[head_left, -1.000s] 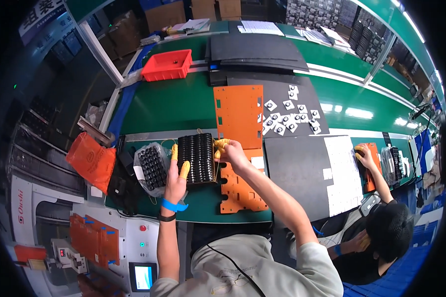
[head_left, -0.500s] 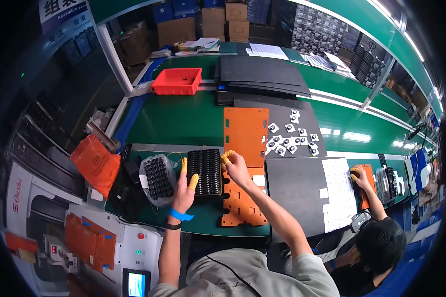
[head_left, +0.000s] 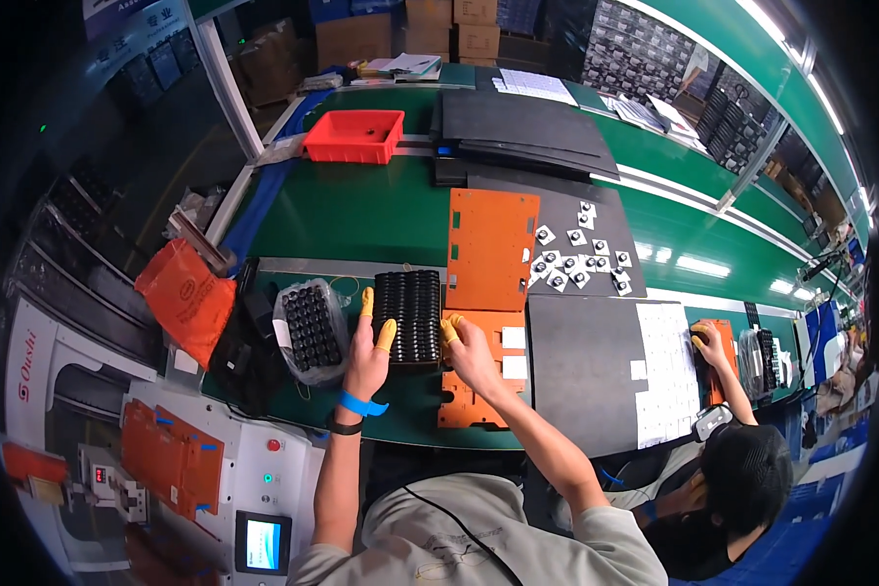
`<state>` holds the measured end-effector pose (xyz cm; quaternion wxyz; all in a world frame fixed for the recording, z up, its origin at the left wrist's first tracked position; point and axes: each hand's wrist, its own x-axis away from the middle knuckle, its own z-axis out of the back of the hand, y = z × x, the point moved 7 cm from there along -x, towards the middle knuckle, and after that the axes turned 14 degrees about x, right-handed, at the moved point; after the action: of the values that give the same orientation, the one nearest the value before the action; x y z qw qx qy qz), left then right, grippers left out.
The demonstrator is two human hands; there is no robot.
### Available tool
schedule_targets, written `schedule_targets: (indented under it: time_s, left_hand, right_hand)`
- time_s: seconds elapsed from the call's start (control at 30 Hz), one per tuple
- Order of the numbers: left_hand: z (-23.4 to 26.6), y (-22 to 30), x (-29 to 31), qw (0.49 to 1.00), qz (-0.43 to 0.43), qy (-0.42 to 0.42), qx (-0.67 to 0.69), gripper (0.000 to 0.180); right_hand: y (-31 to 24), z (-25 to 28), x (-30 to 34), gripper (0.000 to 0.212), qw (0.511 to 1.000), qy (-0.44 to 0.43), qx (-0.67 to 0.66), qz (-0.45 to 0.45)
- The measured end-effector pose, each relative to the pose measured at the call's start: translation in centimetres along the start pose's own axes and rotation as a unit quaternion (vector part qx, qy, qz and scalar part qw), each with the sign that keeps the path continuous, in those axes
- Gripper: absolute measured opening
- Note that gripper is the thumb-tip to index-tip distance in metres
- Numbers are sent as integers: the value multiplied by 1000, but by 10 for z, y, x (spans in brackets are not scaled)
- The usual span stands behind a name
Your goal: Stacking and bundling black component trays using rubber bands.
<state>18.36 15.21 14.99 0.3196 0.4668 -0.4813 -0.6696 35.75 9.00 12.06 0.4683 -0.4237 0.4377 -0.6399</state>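
Note:
A black tray packed with rows of dark round parts (head_left: 407, 317) lies on the green bench. My left hand (head_left: 365, 352), in yellow finger cots, grips its left side, index finger along the edge and thumb over the near left part. At the tray's right edge, my right hand (head_left: 467, 350) has its yellow-tipped fingers curled together; anything between them is hidden. Under that hand is an orange fixture plate (head_left: 474, 400) bearing two white squares (head_left: 514, 367). Left of the tray sits a clear-wrapped tray of black round parts (head_left: 313, 332).
A second orange plate (head_left: 493, 249) lies beyond. Small white squares with black parts (head_left: 578, 259) are scattered on a black board (head_left: 606, 210). A red bin (head_left: 354, 137) stands farther back, an orange bag (head_left: 186, 298) at left. A co-worker's hand (head_left: 708, 342) works at right.
My right hand has slid nearer along the tray's right edge, uncovering a second white square on the orange plate. My left hand keeps its hold. The whole view has shifted slightly.

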Motion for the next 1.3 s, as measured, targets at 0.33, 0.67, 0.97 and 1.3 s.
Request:
schedule_targets:
  time_s: [0.33,0.67,0.97,1.3]
  left_hand:
    - [-2,8,3,1000,-11,0,2,61]
    - [1,13,8,998,-18,7,-54,62]
    - [0,8,8,998,-10,20,-61,63]
    - [-1,5,3,998,-15,30,-53,62]
  right_hand:
    - [2,5,3,14,997,-70,-25,-33]
    - [-16,18,6,18,964,-234,82,-97]
    - [8,15,0,16,984,-144,-18,-107]
    - [28,-2,24,11,910,-121,-359,-171]
